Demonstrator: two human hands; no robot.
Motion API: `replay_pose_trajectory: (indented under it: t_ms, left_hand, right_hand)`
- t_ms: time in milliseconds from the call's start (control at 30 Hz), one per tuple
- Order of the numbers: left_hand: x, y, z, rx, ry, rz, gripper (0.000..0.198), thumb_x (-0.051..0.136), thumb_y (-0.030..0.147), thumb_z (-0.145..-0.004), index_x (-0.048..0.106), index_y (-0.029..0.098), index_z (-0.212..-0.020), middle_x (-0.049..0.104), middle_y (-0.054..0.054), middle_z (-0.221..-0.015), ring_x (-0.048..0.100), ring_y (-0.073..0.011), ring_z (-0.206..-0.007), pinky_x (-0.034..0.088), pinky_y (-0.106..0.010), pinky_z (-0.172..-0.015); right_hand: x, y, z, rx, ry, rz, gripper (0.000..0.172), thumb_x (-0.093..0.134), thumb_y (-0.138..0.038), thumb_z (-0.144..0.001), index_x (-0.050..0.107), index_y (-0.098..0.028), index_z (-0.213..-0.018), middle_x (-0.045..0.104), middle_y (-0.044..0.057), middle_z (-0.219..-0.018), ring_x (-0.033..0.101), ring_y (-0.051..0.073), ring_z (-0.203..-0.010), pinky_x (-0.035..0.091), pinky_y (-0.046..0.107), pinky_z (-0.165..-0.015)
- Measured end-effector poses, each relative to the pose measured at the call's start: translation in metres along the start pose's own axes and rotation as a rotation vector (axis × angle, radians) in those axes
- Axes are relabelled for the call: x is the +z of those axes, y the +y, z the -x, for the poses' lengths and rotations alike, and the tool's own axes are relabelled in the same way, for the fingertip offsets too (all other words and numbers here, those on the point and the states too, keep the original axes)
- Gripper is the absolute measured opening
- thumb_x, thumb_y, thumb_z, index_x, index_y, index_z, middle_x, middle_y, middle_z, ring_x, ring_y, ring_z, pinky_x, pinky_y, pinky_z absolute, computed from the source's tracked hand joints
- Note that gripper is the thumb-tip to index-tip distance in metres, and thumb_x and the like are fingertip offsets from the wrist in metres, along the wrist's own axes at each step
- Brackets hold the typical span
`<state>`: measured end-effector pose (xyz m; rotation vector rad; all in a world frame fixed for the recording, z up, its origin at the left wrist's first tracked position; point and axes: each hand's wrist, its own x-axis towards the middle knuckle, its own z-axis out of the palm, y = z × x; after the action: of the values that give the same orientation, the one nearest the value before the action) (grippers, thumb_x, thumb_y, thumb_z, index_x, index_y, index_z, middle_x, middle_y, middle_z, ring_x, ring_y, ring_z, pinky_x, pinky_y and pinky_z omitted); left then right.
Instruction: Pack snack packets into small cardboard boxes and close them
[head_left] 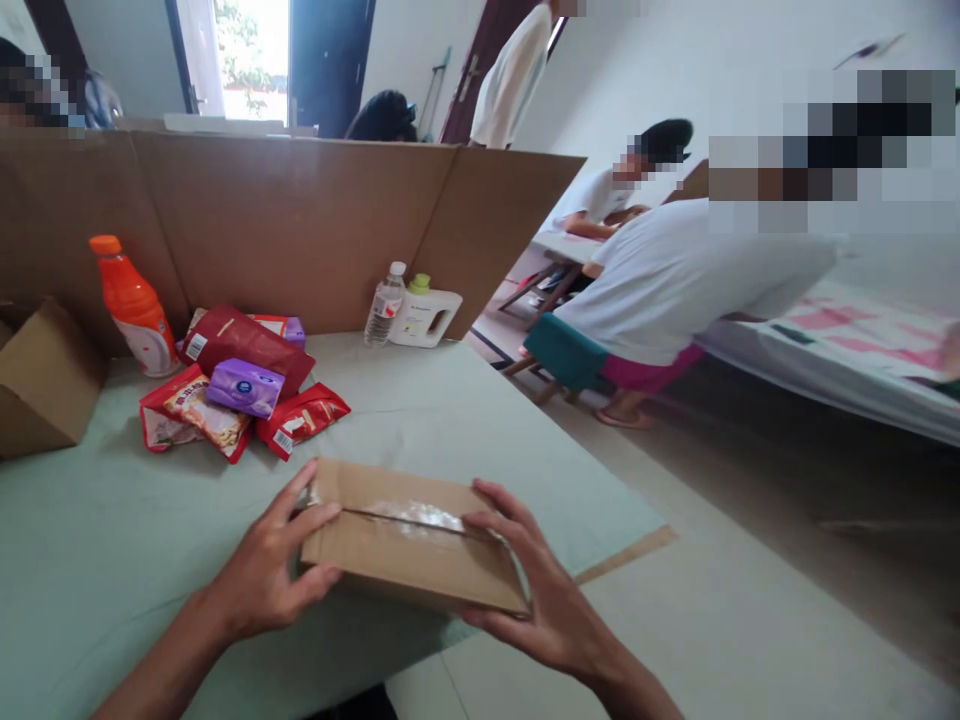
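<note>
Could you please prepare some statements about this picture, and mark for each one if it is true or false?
1. The left hand and the right hand both hold the cardboard box. True.
2. The orange bottle lies on its side. False: it stands upright.
3. The purple pack lies among red packets. True.
4. The clear bottle stands beside the white jug. True.
5. The white jug has a red cap. False: its cap is green.
6. The right hand is at the same end of the cardboard box as the left hand. False: they are at opposite ends.
</note>
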<state>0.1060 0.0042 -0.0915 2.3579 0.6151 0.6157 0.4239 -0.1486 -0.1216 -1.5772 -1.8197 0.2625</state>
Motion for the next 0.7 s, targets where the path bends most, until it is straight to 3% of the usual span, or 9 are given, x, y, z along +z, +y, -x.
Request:
replay_pose_trajectory:
  t_ms: [133,233,300,367,433,500,567,700]
  left_hand:
    - [0.031,0.007,-0.100,0.094,-0.207,0.078,0.056,0.070,0.032,-0.086,0.058,0.017,-0.139,0.022,-0.019,-0.169,0.034,-0.0318,-0.152,0.035,-0.047,-0.121]
    - [0.052,0.010,-0.177,0.114,-0.355,0.052,0.055,0.066,0.029,-0.090,0.056,0.015,-0.142,0.023,-0.018,-0.168,0.031,-0.0255,-0.154,0.031,-0.037,-0.124]
    - [0.065,0.012,-0.224,0.111,-0.390,0.040,0.053,0.064,0.026,-0.092,0.056,0.015,-0.143,0.029,-0.017,-0.167,0.032,-0.0245,-0.153,0.029,-0.034,-0.124]
    - [0.076,0.014,-0.262,0.068,-0.384,0.020,0.055,0.060,0.026,-0.094,0.052,0.015,-0.147,0.032,-0.017,-0.165,0.033,-0.0294,-0.153,0.029,-0.041,-0.125]
    - [0.086,0.016,-0.283,-0.001,-0.336,-0.006,0.060,0.054,0.027,-0.097,0.041,0.015,-0.154,0.028,-0.020,-0.167,0.030,-0.0358,-0.153,0.030,-0.052,-0.123]
    - [0.092,0.016,-0.282,-0.056,-0.279,-0.024,0.065,0.049,0.029,-0.099,0.030,0.016,-0.159,0.020,-0.021,-0.169,0.027,-0.0384,-0.154,0.031,-0.057,-0.121]
    - [0.095,0.015,-0.259,-0.081,-0.256,-0.031,0.067,0.051,0.029,-0.098,0.028,0.016,-0.159,0.017,-0.021,-0.169,0.027,-0.0371,-0.154,0.033,-0.055,-0.121]
    - [0.092,0.002,-0.167,-0.122,-0.283,-0.044,0.062,0.064,0.022,-0.087,0.050,0.012,-0.147,0.031,-0.025,-0.164,0.042,-0.0361,-0.147,0.039,-0.051,-0.119]
  right_hand:
    - [-0.037,0.034,0.026,0.132,0.072,0.121,0.061,0.070,-0.049,-0.087,0.048,-0.031,-0.141,0.031,0.015,-0.160,0.040,0.041,-0.144,0.048,0.057,-0.107]
    - [-0.050,0.060,0.027,0.253,0.229,0.199,0.055,0.066,-0.053,-0.088,0.055,-0.030,-0.136,0.043,0.013,-0.151,0.047,0.038,-0.138,0.047,0.056,-0.108]
    - [-0.053,0.082,0.019,0.312,0.340,0.253,0.057,0.065,-0.059,-0.086,0.059,-0.027,-0.132,0.047,0.013,-0.144,0.050,0.037,-0.133,0.047,0.056,-0.108]
    - [-0.055,0.106,0.003,0.354,0.427,0.311,0.061,0.064,-0.066,-0.083,0.062,-0.025,-0.127,0.049,0.014,-0.139,0.051,0.037,-0.129,0.045,0.056,-0.107]
    - [-0.058,0.133,-0.022,0.396,0.496,0.372,0.063,0.063,-0.069,-0.080,0.064,-0.023,-0.123,0.049,0.016,-0.135,0.051,0.038,-0.127,0.043,0.058,-0.108]
    - [-0.062,0.159,-0.052,0.458,0.544,0.432,0.061,0.062,-0.066,-0.079,0.064,-0.021,-0.120,0.050,0.017,-0.132,0.050,0.038,-0.126,0.040,0.058,-0.108]
    - [-0.067,0.182,-0.084,0.572,0.556,0.488,0.059,0.064,-0.060,-0.078,0.064,-0.019,-0.121,0.050,0.018,-0.132,0.048,0.037,-0.126,0.040,0.055,-0.107]
    - [-0.076,0.216,-0.140,0.777,0.545,0.536,0.062,0.066,-0.054,-0.077,0.063,-0.018,-0.128,0.047,0.019,-0.137,0.049,0.037,-0.122,0.039,0.050,-0.105]
